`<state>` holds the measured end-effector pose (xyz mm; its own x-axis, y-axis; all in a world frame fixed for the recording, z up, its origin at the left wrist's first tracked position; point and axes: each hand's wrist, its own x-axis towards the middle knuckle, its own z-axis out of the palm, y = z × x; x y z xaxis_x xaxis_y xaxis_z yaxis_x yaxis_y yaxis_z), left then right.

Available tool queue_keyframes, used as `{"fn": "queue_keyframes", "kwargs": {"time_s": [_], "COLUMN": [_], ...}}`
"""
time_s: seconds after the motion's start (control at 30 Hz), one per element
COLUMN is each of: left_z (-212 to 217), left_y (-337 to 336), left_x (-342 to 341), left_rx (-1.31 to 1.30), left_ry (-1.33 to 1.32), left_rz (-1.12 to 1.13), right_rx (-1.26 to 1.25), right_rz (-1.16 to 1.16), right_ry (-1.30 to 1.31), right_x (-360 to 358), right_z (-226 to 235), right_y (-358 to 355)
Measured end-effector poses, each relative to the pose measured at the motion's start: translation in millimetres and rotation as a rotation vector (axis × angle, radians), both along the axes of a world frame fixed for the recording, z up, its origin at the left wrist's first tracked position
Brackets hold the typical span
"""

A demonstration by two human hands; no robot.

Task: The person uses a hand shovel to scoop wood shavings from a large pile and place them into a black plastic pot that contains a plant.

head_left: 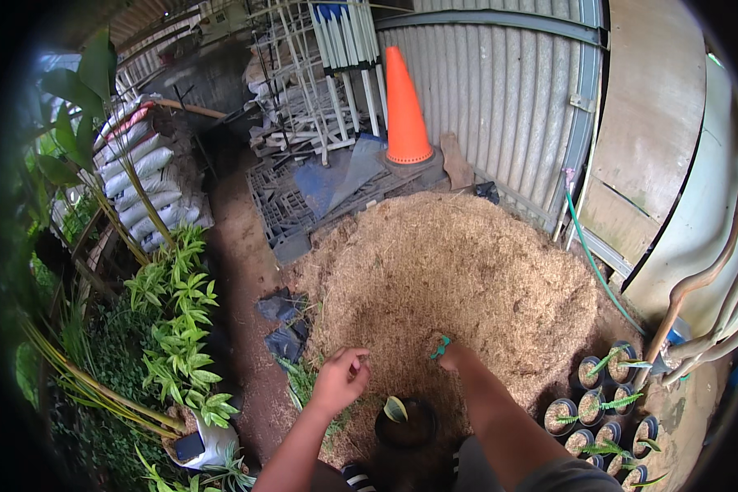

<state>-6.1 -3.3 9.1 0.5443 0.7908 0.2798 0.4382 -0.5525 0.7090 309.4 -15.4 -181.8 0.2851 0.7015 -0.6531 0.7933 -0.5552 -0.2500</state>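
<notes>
Right hand [454, 358]: fingers closed on green tool [440, 346] at mound [467, 271] | left hand [341, 380]: half-curled, contents unclear | black pot [420, 425] between forearms, leaf [395, 409] at mouth, filling seemingly left | planted pots [558, 412], right, look done

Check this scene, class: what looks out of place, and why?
Crumpled dark plastic lies loose left of the brown mound, like litter. A dark, flat rectangular object rests in the white planter, unlike anything growing there.
</notes>
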Motion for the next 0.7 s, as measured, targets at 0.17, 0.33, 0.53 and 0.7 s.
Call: {"fn": "queue_keyframes", "kwargs": {"time_s": [0.17, 0.33, 0.53, 0.7], "left_z": [-10, -8, 1, -1], "left_y": [5, 9, 0, -5], "left_x": [-7, -4, -19, -25], "left_rx": [-0.046, -0.034, -0.077, 0.005], "left_ry": [0.029, 0.020, -0.022, -0.026], "left_rz": [0.023, -0.035, 0.020, 0.046], "right_rx": [0.173, 0.478, 0.724, 0.717], "right_rz": [-0.016, -0.271, -0.263, -0.172], "right_ry": [0.155, 0.371, 0.528, 0.500], "right_x": [-10, -18, -35, -40], "right_z": [42, 81, 159, 193], "right_y": [-3, 0, 1, -25]}}
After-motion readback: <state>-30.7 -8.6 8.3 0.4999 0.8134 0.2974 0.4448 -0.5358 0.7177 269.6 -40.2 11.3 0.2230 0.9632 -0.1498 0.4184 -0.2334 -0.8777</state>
